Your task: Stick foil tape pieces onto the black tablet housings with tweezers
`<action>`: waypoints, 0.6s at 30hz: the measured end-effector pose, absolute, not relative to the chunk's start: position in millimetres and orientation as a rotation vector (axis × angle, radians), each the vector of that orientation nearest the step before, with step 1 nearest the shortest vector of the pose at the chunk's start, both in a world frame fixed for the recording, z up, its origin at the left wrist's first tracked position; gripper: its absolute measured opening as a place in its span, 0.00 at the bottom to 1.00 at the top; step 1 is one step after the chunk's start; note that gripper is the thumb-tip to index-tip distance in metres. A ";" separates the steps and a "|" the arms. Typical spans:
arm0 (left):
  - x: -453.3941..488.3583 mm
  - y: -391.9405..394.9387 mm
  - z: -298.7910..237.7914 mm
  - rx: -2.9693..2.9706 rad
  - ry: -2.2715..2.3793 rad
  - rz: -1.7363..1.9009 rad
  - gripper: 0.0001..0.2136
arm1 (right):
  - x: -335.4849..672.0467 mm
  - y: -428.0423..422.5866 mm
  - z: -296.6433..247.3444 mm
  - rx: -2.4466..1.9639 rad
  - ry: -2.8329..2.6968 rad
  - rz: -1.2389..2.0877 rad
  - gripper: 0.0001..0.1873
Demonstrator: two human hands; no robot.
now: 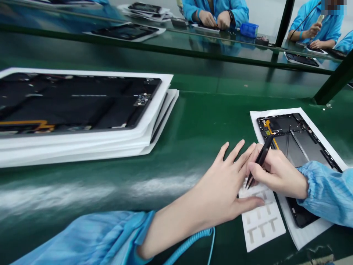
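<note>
My right hand (268,167) is closed around black tweezers (263,154), their tips pointing down at a white sheet of T-shaped stickers (263,224). Fingers spread, my left hand (230,180) lies over the upper left of that sheet, its thumb resting on the stickers. Whether the tweezers pinch a sticker I cannot tell. Just beyond, partly under my right forearm, an opened tablet housing (296,141) with an orange flex cable and thin wires lies on white foam (306,235).
At the left stands a stack of tablet housings (82,103) between white foam sheets (162,121). A coiled blue cord (193,239) hangs by my left wrist. Across the raised green-edged shelf, co-workers in blue sleeves (234,11) work near a blue bin (249,30). A dark post (335,81) rises at right.
</note>
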State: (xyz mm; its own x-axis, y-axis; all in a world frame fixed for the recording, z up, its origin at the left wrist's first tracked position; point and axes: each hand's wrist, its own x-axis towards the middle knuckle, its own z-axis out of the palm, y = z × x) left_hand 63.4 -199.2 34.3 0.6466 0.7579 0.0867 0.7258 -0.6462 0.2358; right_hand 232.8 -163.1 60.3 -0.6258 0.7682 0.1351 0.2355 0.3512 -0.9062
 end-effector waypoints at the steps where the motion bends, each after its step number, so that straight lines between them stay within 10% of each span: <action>1: 63.3 -199.3 34.8 2.686 1.222 0.264 0.42 | 232.6 -163.0 60.3 -0.878 -2.066 1.242 0.08; 18: 63.7 -199.0 31.8 2.692 1.213 0.346 0.40 | 232.1 -162.1 66.6 -0.835 -1.987 1.448 0.14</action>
